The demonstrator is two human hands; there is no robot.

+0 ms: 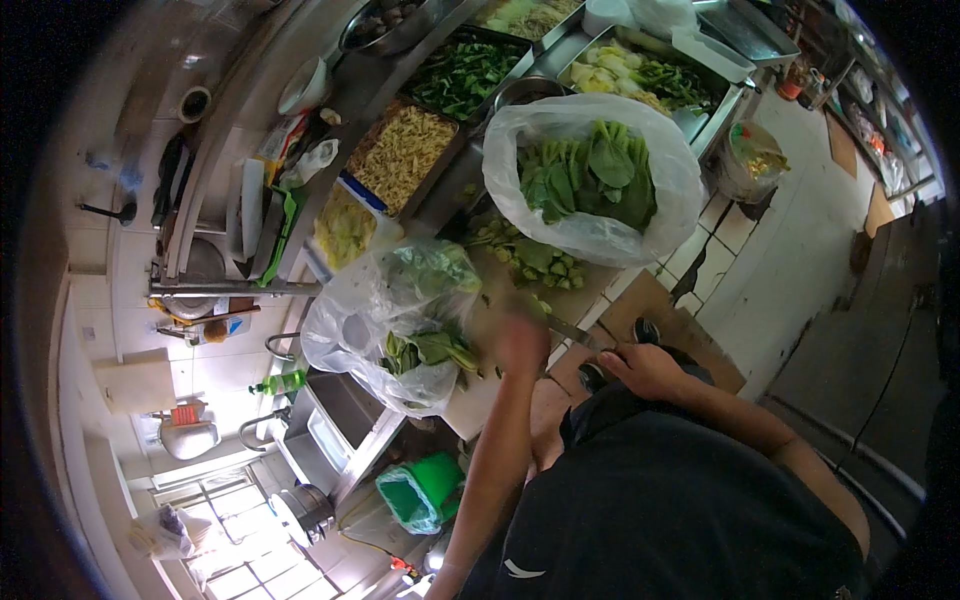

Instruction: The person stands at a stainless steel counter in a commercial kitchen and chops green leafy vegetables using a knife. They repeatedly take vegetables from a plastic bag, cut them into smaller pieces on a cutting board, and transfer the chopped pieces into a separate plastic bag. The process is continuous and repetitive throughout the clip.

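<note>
My right hand (646,370) grips the handle of a knife (576,332), whose blade points toward the cutting board (472,405). Blurred over the board is my left hand (520,341), with a bit of green stem near its fingers; what it holds cannot be made out. Beyond it on the board lie cut leafy greens (551,264). To the left, a clear plastic bag (337,341) lies open with leafy greens (431,350) at its mouth. A large plastic-lined container (679,187) full of green leaves (619,165) stands above right.
Behind stand trays of chopped greens (472,75), shredded food (401,154) and pale cut vegetables (611,71). A sink (341,405) and a green bin (427,487) are at the lower left. A waste bucket (750,165) stands on the floor at right.
</note>
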